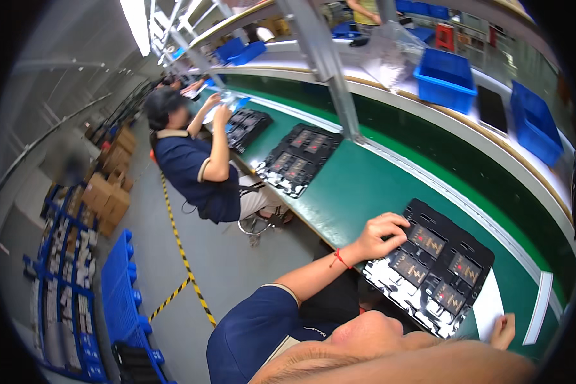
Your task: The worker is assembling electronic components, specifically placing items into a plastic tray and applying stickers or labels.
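Black tray point(438, 267) at bench point(339, 208) near edge. Left hand point(384, 235), fingers bent, at tray's left; right hand point(503, 331) by white sheet point(488, 306); grips unclear.

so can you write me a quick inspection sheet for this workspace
surface: smooth green bench top
things at the hands: black rectangular plastic tray bearing four dark, flat, rectangular pieces
clutter: flat white sheet by the tray's right side; long narrow white strip farther right
hands: left hand, with a red bracelet at its wrist, at the tray's left edge; right hand at the white sheet, grip unclear
cables: nothing seen on the bench
surroundings: seated co-worker in a dark blue short-sleeved shirt; open blue plastic bins on the shelf above; yellow-and-black floor tape
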`<state>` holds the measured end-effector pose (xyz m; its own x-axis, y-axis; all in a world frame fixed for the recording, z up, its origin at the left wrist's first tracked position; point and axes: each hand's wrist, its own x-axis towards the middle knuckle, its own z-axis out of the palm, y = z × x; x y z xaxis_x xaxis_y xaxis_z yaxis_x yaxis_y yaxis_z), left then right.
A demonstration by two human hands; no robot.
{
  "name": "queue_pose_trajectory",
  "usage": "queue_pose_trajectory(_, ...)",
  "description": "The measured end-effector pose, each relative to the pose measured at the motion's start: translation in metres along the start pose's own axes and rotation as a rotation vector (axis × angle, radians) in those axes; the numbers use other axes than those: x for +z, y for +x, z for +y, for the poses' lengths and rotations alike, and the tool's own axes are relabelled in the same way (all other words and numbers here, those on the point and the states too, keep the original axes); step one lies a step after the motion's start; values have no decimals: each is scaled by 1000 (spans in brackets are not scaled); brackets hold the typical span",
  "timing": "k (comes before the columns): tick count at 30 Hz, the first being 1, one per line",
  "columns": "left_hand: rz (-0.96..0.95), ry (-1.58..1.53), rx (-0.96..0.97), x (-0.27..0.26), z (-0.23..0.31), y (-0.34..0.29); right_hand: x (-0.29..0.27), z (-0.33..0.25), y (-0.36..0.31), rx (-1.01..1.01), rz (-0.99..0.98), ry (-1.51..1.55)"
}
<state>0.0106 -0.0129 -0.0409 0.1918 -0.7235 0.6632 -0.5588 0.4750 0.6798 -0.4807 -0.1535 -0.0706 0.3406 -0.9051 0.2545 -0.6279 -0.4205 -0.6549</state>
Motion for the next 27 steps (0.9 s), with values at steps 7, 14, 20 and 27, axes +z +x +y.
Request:
queue_pose_trajectory(7,-33,-24,-91,-17,27,-28,-7,-64,5,9,-9,351)
queue_pose_trajectory(14,40,81,-148,-44,40,-35,83,-242,49,-291,-316,428)
queue_pose_trajectory(20,-23,47,-152,-36,46,-36,113,-267,50,-488,-480,161)
queue_pose_trajectory(27,-246,158,-18,-29,49,-28,110,-275,52,-516,-560,-4)
